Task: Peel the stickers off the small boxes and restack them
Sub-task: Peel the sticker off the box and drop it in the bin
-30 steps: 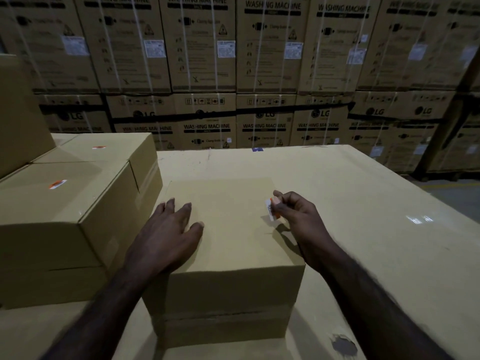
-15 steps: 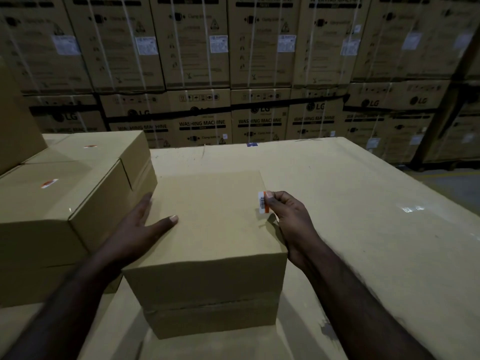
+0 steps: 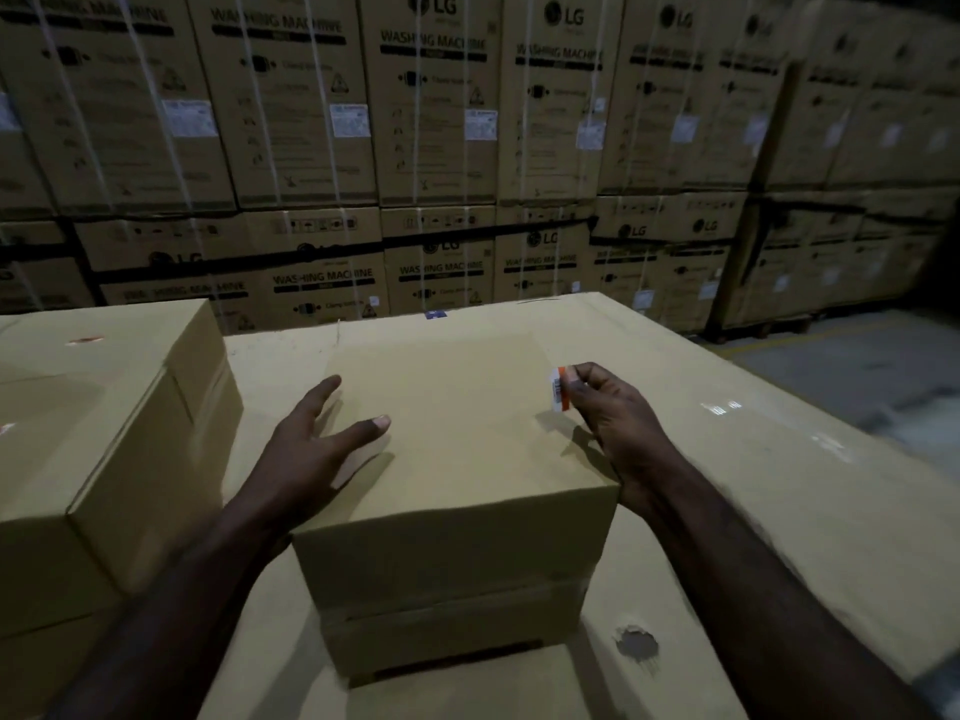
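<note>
At the centre of the frame sits a plain brown cardboard box, closed, resting on a second, lower carton; its contents cannot be seen. Both stand on a broad pale cardboard surface with a torn hole at lower right. At the box's upper right corner the right hand pinches a small white barcode sticker with an orange end between thumb and curled fingers, held upright and lifted clear of the lid. At centre left the left hand lies against the box's left edge, fingers straight and spread wide, thumb on the lid. Left of frame, just beside, stand larger closed brown cartons; an orange sticker shows on the far one's top. Across the top of the frame rises a wall of strapped washing-machine cartons, with grey floor at right
</note>
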`<move>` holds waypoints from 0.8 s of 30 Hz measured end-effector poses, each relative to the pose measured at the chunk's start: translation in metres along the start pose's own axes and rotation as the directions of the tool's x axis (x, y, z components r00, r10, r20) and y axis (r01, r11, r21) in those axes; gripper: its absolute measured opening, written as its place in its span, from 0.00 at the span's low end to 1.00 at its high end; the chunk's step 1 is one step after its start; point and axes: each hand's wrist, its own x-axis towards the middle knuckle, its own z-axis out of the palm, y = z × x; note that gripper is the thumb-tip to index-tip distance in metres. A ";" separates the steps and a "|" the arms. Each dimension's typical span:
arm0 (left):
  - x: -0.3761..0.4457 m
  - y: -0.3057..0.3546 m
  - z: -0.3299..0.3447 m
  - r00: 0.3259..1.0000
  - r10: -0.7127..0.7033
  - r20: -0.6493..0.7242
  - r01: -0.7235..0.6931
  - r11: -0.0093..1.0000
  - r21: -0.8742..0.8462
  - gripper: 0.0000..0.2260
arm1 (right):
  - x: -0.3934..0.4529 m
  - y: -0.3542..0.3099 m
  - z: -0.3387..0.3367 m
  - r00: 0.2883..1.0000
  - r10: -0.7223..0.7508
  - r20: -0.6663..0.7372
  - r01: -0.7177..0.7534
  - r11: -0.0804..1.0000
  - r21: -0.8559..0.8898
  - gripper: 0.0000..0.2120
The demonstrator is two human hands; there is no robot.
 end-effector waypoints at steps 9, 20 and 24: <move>0.008 0.046 0.085 0.977 0.141 0.160 -0.148 0.988 0.036 0.36 | -0.031 -0.042 -0.084 0.962 -0.153 -0.224 0.137 0.987 -0.087 0.08; -0.024 0.105 0.236 0.924 0.195 0.328 -0.225 0.973 0.057 0.39 | -0.081 -0.077 -0.234 0.909 -0.213 -0.357 0.192 0.977 -0.093 0.08; -0.039 0.122 0.295 0.928 0.174 0.329 -0.204 0.977 0.058 0.39 | -0.081 -0.081 -0.299 0.915 -0.166 -0.366 0.157 0.986 -0.056 0.08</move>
